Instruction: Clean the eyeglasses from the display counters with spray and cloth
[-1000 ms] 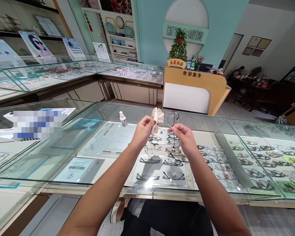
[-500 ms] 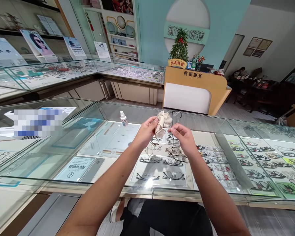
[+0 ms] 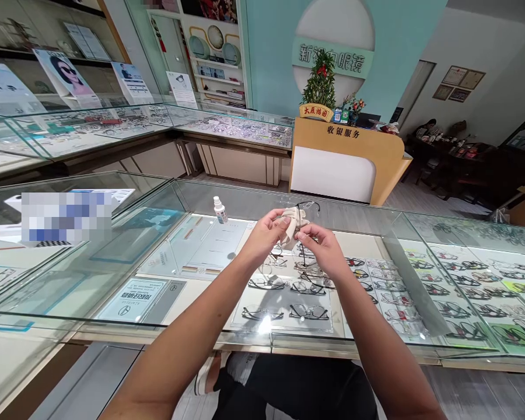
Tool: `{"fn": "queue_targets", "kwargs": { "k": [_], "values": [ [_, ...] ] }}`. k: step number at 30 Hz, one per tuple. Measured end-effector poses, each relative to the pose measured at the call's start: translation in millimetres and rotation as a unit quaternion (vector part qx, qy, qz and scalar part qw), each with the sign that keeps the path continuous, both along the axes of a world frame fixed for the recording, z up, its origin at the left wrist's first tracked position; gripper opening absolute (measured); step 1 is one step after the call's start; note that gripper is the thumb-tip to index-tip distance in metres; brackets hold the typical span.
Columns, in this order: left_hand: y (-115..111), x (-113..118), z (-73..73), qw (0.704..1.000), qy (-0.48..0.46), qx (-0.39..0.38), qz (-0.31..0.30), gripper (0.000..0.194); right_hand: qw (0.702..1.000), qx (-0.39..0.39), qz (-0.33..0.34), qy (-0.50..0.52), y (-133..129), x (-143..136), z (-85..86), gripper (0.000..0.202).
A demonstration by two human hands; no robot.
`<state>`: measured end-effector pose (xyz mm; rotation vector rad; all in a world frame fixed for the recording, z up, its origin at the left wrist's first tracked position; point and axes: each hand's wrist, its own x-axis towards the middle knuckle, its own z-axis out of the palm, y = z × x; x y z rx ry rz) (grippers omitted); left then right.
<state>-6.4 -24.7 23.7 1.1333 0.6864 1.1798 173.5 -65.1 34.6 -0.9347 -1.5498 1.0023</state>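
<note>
My left hand [image 3: 269, 233] pinches a beige cloth [image 3: 290, 225], which is bunched around part of a pair of eyeglasses [image 3: 308, 205]. My right hand [image 3: 321, 246] is closed on the glasses' frame at the cloth's right side. One dark temple arm rises above the cloth and curves to the right; the other hangs down below my right fingers. The cloth and fingers hide most of the lenses. Both hands are held above the glass display case [image 3: 210, 315]. A small white bottle [image 3: 220, 210] stands upright on the glass, left of my hands.
Rows of eyeglasses [image 3: 308, 312] lie inside the case beneath my hands, with more in the section at right [image 3: 459, 309]. A printed white box [image 3: 9, 233] sits on the left counter. Beyond the case stands a wooden cashier desk [image 3: 350, 137].
My left hand and the cloth have shifted slightly right and down, closer to my right hand. The cloth now wraps over the glasses, whose upper temple arm has tilted to the right.
</note>
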Motion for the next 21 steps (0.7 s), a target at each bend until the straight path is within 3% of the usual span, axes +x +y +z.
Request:
{"fn": "queue_targets", "kwargs": {
  "k": [3, 7, 9, 15, 21],
  "values": [
    [0.8, 1.3, -3.4, 0.999, 0.028, 0.012, 0.031, 0.059, 1.0, 0.014, 0.008, -0.018, 0.1, -0.6, -1.3, 0.033],
    [3.6, 0.5, -6.5, 0.98, 0.104, 0.053, 0.162, 0.05, 0.999, 0.028, 0.008, -0.034, -0.1, -0.2, -1.9, 0.033],
    [4.1, -0.5, -5.2, 0.972, 0.128, 0.069, 0.183, 0.047, 0.999, 0.032, 0.005, -0.037, -0.9, -0.2, -1.1, 0.034],
    [-3.0, 0.4, 4.6, 0.994, 0.086, 0.048, 0.048, 0.05, 0.999, 0.034, 0.018, -0.033, -1.6, -1.1, 0.3, 0.034],
    [-6.7, 2.1, 5.0, 0.998, 0.005, 0.012, -0.055, 0.052, 0.999, 0.01, 0.044, -0.008, 2.6, -1.3, -4.1, 0.037]
  ]
}}
